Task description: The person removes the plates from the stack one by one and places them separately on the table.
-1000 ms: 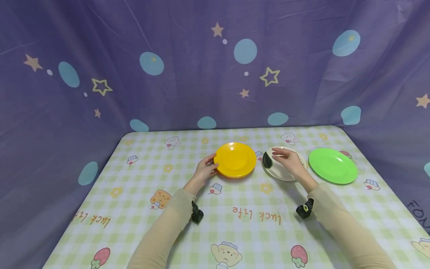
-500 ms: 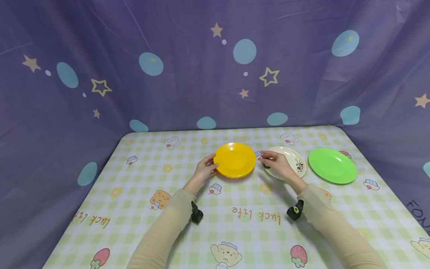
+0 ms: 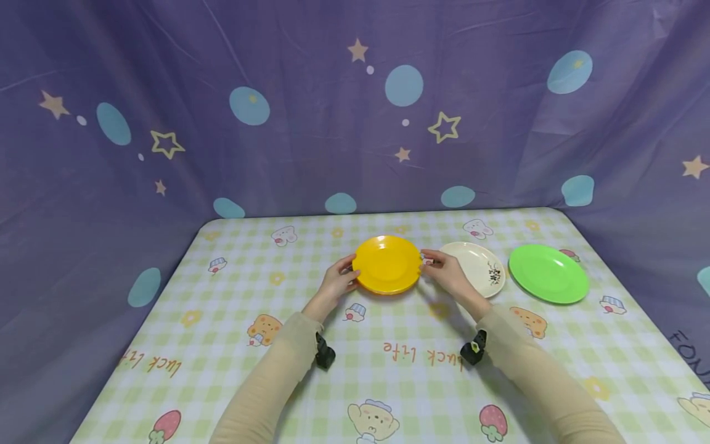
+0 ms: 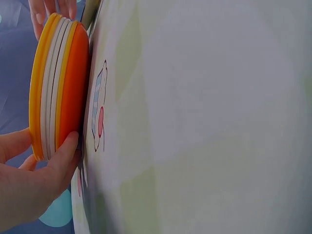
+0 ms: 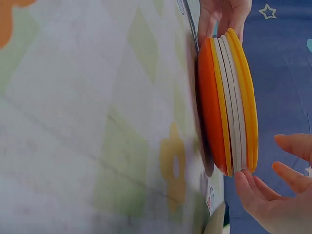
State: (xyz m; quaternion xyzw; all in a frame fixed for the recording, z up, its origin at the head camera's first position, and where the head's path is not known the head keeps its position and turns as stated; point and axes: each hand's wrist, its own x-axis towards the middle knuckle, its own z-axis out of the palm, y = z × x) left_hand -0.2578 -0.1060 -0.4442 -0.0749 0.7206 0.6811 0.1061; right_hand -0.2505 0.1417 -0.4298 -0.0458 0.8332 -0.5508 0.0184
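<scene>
Wrist views: stack (image 5: 228,100) roughly five plates; two apart.

Left hand (image 3: 336,282): 9 o'clock of centre, fingers curled, gripping.
Right hand (image 3: 445,271): 3 o'clock, fingers loosely spread, thumb touching.

Left of stack (image 3: 387,264): we see bare counter (image 3: 249,296) beyond our left hand (image 3: 336,283).
Right of stack: our right hand (image 3: 446,275) fills the gap to the white plate (image 3: 478,273).
Far right: green plate (image 3: 548,273), near the white one.
Near side: open counter between our sleeves.
</scene>
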